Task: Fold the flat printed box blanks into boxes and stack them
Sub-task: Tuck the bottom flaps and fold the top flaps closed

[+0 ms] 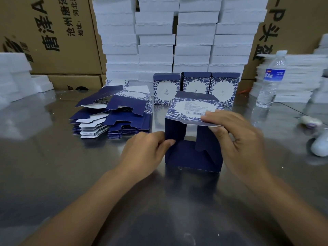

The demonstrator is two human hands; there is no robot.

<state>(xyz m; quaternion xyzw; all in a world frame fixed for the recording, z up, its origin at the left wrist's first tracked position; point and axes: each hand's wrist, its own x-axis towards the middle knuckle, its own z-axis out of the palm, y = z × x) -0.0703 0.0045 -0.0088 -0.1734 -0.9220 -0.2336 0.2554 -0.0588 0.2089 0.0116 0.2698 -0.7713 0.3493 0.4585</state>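
2 box (186,155) flaps pinched: left hand (144,153) side, right hand (238,139) top.

Dim overhead light, glare on table (53,157), edges bowed, perhaps soft

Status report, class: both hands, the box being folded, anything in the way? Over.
Left hand pinches half-folded box, left wall. Right hand grips top panel. Near end open. Nothing in the way.
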